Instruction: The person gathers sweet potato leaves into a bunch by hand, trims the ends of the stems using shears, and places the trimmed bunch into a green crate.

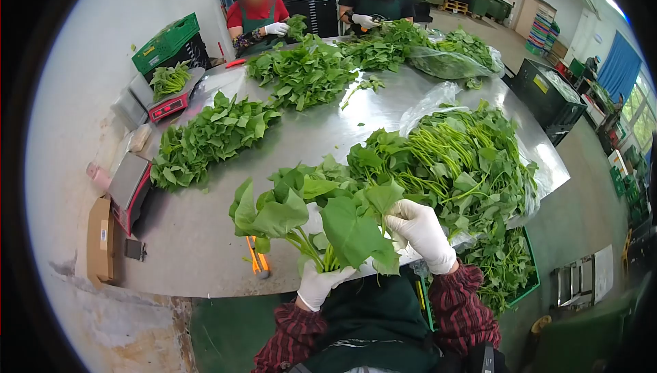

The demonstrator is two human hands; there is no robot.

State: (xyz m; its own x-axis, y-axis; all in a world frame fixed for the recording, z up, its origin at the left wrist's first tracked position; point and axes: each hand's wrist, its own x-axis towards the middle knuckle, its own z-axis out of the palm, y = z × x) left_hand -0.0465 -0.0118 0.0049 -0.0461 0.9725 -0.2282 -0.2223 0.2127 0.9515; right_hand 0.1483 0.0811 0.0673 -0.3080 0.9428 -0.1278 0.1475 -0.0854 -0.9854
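My gloved left hand (320,285) is closed round the stems of a bunch of leafy greens (291,214), its broad leaves fanned out above the fist. On the right of the bunch, my gloved right hand (423,235) pinches a leafy stem (384,202) between thumb and fingers. Beyond my right hand, a big heap of greens (458,161) with long stems lies on clear plastic. Left of the bunch, an orange-handled tool (258,261) rests at the near edge of the metal table (205,250).
Two people in aprons and white gloves handle greens (301,72) across the table. A sorted pile (212,137) and red scales (170,106) stand on the left, with a cardboard box (102,241). A green crate of greens (506,270) sits below the right edge.
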